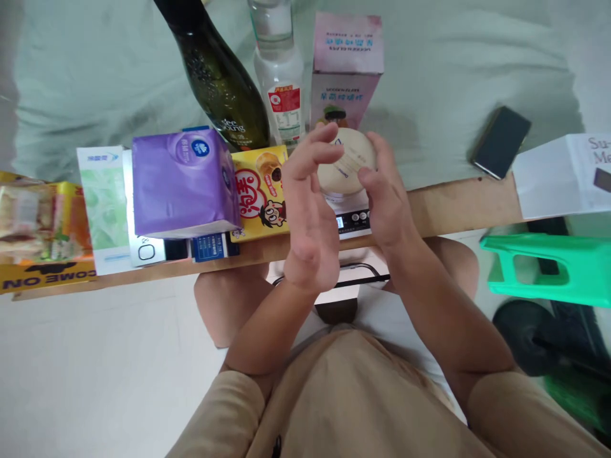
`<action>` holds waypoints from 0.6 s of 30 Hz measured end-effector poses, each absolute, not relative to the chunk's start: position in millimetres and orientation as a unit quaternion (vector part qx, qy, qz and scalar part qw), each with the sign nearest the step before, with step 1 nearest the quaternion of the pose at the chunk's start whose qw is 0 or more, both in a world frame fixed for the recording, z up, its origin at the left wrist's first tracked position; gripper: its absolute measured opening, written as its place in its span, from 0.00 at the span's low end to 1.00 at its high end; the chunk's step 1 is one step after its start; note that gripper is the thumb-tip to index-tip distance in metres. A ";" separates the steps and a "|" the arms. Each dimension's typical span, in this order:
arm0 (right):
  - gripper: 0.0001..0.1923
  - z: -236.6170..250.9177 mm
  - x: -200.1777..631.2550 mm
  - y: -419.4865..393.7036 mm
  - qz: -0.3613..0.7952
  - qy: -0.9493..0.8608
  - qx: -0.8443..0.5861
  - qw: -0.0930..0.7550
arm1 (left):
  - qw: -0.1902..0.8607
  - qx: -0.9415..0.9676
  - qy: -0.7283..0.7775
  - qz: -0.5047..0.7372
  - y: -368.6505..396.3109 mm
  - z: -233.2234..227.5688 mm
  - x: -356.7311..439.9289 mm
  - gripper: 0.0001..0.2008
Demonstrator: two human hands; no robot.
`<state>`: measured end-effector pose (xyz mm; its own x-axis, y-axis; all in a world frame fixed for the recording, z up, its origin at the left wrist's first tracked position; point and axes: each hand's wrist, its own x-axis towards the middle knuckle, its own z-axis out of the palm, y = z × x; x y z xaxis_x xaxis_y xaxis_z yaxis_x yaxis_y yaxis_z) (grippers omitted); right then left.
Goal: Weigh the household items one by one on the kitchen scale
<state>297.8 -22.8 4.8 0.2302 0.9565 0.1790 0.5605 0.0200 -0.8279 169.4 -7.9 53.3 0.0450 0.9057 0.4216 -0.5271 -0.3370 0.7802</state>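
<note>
both hands cup smooth round cream jar (346, 162) on scale (354, 219): left hand (310, 216) released, right hand (386, 200) grasping.

Left hand (310, 216): centre of the frame, raised, palm turned right, fingers spread and lightly curled, fingertips pointing up, not closed on anything. Left forearm: bare, running from lower centre up to the wrist. Right hand (386, 197): just right of centre, back toward the camera, fingers bent inward, tips facing those of the left hand. Right forearm: bare, slanting from lower right. Both elbows bent; short tan sleeves at the bottom edge.
</note>
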 end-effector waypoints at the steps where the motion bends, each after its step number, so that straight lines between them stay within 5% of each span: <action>1: 0.30 2.5 297.3 -21.6 0.261 -0.556 -0.641 0.460 | 0.549 0.479 0.187 0.659 -7.2 53.2 169.1 0.23; 4: 0.28 -5.4 297.7 -16.0 0.285 -0.531 -0.613 0.511 | 0.546 0.505 0.216 0.633 -5.8 53.8 167.1 0.26; 10: 0.30 -6.5 314.6 -28.2 0.244 -0.532 -0.659 0.471 | 0.544 0.516 0.286 0.597 -7.8 64.6 144.6 0.32; 14: 0.28 0.9 336.3 -64.5 0.185 -0.488 -0.636 0.568 | 0.469 0.527 0.206 0.678 1.7 60.6 125.1 0.19; 18: 0.21 3.1 343.4 -74.4 0.182 -0.390 -0.616 0.660 | 0.505 0.531 0.158 0.662 11.5 38.3 125.3 0.30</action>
